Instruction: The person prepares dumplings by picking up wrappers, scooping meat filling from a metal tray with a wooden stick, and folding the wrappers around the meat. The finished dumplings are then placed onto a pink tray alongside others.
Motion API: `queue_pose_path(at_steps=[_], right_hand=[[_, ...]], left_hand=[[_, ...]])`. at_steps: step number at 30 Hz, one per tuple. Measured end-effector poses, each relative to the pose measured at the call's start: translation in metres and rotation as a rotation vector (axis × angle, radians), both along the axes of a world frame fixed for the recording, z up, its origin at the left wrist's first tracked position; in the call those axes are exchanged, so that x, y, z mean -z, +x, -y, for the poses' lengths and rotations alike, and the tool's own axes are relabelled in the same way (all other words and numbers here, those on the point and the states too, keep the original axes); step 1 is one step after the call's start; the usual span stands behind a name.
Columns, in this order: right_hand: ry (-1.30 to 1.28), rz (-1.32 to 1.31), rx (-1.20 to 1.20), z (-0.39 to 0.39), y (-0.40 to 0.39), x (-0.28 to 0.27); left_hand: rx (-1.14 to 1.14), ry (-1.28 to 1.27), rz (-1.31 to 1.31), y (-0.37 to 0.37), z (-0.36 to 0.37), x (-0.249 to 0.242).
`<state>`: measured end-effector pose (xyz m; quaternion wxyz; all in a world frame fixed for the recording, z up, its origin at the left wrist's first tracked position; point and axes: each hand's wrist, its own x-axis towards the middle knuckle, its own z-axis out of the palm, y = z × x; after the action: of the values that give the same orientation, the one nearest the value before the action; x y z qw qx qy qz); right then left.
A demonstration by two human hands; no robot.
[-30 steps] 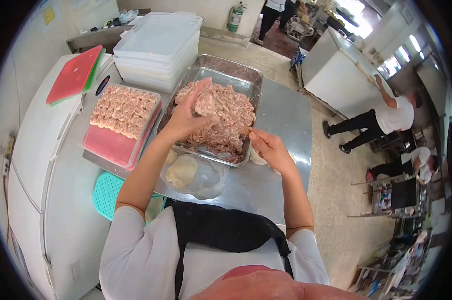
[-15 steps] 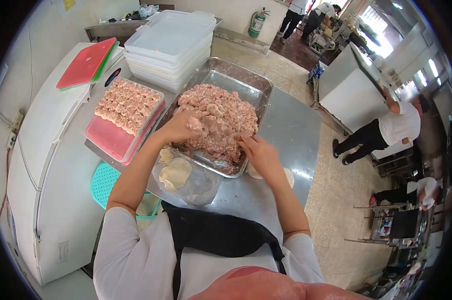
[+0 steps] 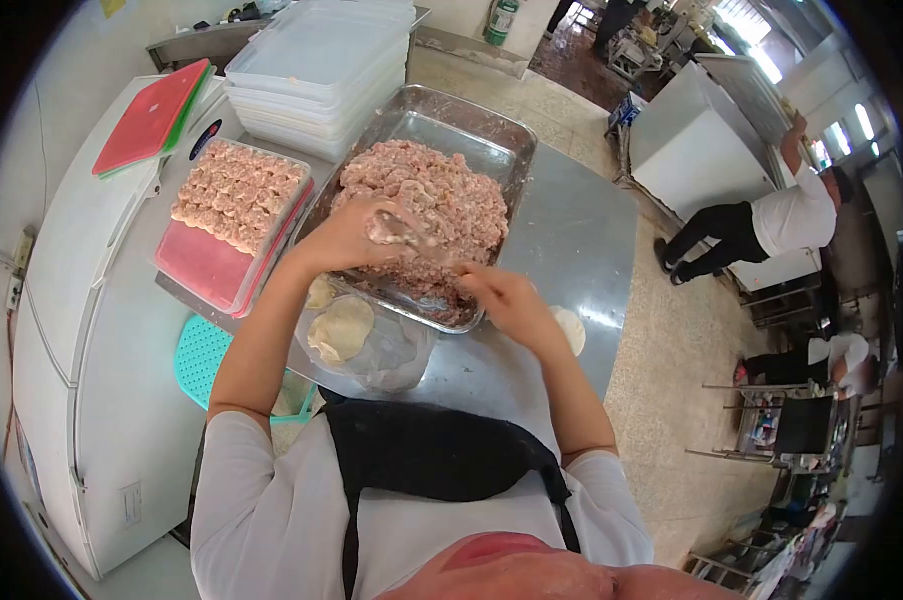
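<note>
My left hand (image 3: 356, 237) is curled at the near left of a big mound of ground meat (image 3: 436, 190), holding a pale, moist dumpling wrapper (image 3: 399, 230) with some meat on it. At the near right part of the mound, my right hand (image 3: 511, 305) is closed in a pinch; what lies between its fingers is mostly hidden. The meat sits in a deep metal tray (image 3: 516, 135). Just below the tray, a stack of round wrappers (image 3: 341, 330) rests on a clear plastic bag (image 3: 396, 360). Another round wrapper (image 3: 569, 328) lies by my right forearm.
Formed meat dumplings (image 3: 241, 190) fill part of a lidless container with a red base (image 3: 206, 265) on the left. Stacked clear containers (image 3: 316, 60) stand behind it. Red and green lids (image 3: 151, 120) lie on a white freezer (image 3: 121, 330). A co-worker (image 3: 791, 215) stands at right.
The view has shifted, so the table sits higher and further left. My left hand has turned a little, showing more of the wrapper in it. My right hand stays close to the tray's near edge.
</note>
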<state>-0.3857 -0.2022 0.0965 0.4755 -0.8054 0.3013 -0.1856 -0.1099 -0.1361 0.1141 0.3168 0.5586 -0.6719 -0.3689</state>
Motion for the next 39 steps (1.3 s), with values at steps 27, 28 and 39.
queue_pose_path(at_steps=[27, 28, 39], right_hand=[[-0.831, -0.193, 0.235, -0.113, 0.064, -0.067], [-0.845, -0.227, 0.201, -0.116, 0.073, -0.064], [-0.534, -0.134, 0.073, -0.158, 0.177, -0.032]], left_hand=[[0.029, -0.198, 0.051, 0.077, -0.061, -0.001], [0.06, -0.145, 0.086, 0.086, -0.066, -0.005], [-0.032, -0.117, -0.104, 0.192, -0.12, 0.026]])
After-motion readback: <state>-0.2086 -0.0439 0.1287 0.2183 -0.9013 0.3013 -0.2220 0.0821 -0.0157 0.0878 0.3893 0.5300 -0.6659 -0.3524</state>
